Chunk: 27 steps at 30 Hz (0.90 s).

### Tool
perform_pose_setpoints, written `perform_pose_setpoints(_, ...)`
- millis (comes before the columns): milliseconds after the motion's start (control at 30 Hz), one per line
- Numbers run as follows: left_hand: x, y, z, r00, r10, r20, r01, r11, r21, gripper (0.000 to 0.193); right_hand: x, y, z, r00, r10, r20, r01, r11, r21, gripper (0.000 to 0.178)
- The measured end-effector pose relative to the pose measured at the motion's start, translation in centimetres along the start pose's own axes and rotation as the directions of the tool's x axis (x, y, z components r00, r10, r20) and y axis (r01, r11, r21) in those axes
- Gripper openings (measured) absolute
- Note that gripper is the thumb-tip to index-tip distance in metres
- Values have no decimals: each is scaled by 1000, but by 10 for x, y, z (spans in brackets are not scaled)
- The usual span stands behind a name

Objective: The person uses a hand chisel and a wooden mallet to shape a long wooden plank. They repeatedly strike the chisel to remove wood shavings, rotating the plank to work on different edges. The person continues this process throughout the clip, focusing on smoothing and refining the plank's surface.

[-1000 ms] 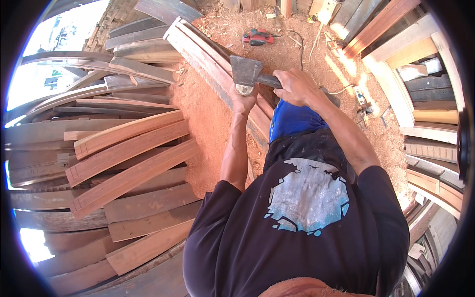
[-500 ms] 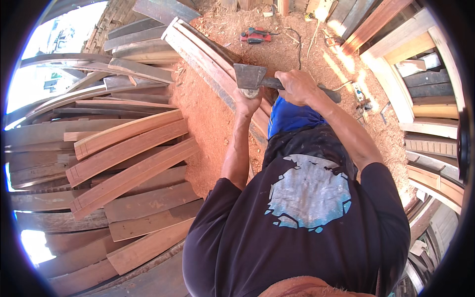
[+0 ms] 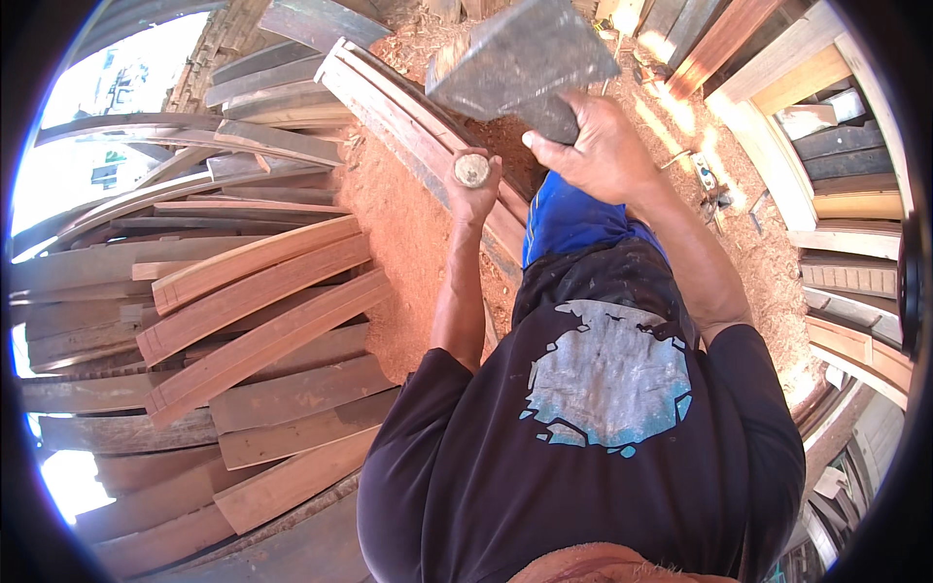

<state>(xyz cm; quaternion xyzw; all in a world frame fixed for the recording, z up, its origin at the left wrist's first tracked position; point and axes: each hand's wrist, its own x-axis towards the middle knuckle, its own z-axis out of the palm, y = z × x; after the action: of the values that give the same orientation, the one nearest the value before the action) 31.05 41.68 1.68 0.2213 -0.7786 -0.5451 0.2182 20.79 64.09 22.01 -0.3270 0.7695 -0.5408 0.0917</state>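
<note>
My right hand (image 3: 604, 154) grips a dark, blocky wooden mallet (image 3: 525, 63) by its handle. The mallet's head is lifted high and looks large, well apart from my left hand (image 3: 474, 202). In that left hand a chisel (image 3: 472, 171) is held upright; only the round, pale, worn end of its handle shows, and its blade is hidden below my fingers. Beneath both hands a long reddish timber (image 3: 374, 102) runs slantwise from the upper left toward my legs. Where the chisel meets the wood is out of sight.
Several curved, sawn planks (image 3: 258, 296) lie stacked at my left. Orange sawdust (image 3: 394, 262) covers the ground beside the timber. On the right, more boards (image 3: 855, 214) lean and lie about a pale wooden frame (image 3: 773, 146). A small tool (image 3: 704, 173) lies in the shavings.
My right hand has raised the mallet from the chisel's end, up and toward the camera. The mallet's head now covers the red power tool on the ground. My left hand stays nearly in place.
</note>
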Motion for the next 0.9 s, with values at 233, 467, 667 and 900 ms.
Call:
perform_pose_setpoints(233,-16,26,9,995,66,72,-71,996,63,32,-13,80,37,875,264,407,-17,856,-517,42)
perform_pose_setpoints(467,-5,0,15,964,53,-260,-55,998,-2,29,-28,50,6,969,120,215,-76,976,-203,49)
perform_pose_setpoints(667,-27,10,8,1000,-16,-9,16,1000,-18,23,-18,19,-11,995,-14,98,25,994,-105,47)
perform_pose_setpoints(900,-44,24,15,991,101,84,-116,972,206,35,-32,81,31,848,288,446,5,836,-548,41)
